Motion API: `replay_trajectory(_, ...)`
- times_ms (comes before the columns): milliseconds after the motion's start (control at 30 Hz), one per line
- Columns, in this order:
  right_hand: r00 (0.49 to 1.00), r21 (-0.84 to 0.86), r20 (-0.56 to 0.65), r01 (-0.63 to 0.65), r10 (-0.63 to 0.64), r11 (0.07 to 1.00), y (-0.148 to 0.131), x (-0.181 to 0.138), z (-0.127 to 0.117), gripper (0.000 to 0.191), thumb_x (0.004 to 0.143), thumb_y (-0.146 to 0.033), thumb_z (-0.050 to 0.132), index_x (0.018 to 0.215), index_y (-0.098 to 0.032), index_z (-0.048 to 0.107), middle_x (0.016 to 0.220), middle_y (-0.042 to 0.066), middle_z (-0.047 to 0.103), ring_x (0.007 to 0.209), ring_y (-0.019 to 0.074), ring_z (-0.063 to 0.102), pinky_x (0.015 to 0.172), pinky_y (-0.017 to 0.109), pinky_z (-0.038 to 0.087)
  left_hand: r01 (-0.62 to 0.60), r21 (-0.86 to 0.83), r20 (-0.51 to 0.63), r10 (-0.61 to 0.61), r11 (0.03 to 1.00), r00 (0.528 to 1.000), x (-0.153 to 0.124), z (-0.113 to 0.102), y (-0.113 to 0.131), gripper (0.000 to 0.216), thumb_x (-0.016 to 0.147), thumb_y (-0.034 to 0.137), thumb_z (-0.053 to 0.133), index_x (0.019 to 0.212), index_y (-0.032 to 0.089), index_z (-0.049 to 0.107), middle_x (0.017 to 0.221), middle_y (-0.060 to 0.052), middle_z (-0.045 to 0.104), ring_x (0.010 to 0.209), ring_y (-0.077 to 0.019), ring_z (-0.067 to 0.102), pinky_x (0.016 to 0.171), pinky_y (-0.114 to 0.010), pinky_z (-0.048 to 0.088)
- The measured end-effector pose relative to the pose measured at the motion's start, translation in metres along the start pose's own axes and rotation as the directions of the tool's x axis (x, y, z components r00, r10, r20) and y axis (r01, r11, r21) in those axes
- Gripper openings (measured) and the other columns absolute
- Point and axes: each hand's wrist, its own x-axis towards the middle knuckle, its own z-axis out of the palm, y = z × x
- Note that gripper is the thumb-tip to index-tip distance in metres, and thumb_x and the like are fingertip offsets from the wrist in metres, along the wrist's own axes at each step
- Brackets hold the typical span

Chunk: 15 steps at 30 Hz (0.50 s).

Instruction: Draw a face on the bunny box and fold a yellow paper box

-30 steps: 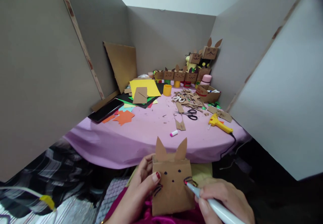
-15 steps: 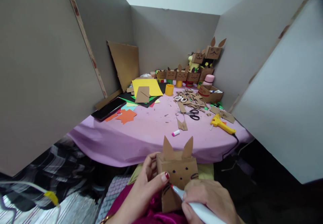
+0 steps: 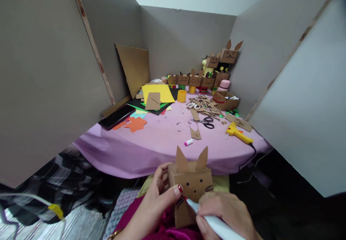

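At my lap a small cardboard box (image 3: 198, 182) stands upright, with two pointed cardboard ears on top and black dots and curved strokes drawn on its front. My left hand (image 3: 162, 196) grips it from the left side, thumb across the front. In my right hand (image 3: 225, 209) is a white marker (image 3: 217, 225), its red tip at the lower left of the box's front; I cannot tell whether it touches. A marker cap (image 3: 188, 142), white with a pink end, lies on the table beyond the ears.
On the pink-covered table (image 3: 162, 139) lie black-handled scissors (image 3: 207, 122), a yellow glue gun (image 3: 239, 133), cardboard scraps (image 3: 204, 104), coloured paper (image 3: 158, 92) and a phone (image 3: 117, 116). Several cardboard animal heads (image 3: 195, 81) stand at the back. Grey panels (image 3: 186, 41) enclose three sides.
The box and both hands appear very slightly further right in view. My grip on the box and the marker is unchanged, with the red tip still at the lower left.
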Motion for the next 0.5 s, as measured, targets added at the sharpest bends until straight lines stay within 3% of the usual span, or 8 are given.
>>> replay_trajectory(500, 0.999, 0.027, -0.019, -0.032, 0.033, 0.999, -0.0003, -0.0018, 0.0021, 0.010, 0.080, -0.014, 0.048, 0.071, -0.018, 0.052, 0.047, -0.003, 0.058, 0.038, 0.0085, 0.055, 0.041, 0.016, 0.043, 0.007, -0.018, 0.016, -0.006, 1.000, 1.000, -0.0005, 0.0009, 0.0011, 0.055, 0.066, 0.035, 0.072, 0.109, 0.022, 0.040, 0.122, -0.015, 0.055, 0.113, -0.0305, 0.051, 0.094, -0.043, 0.037)
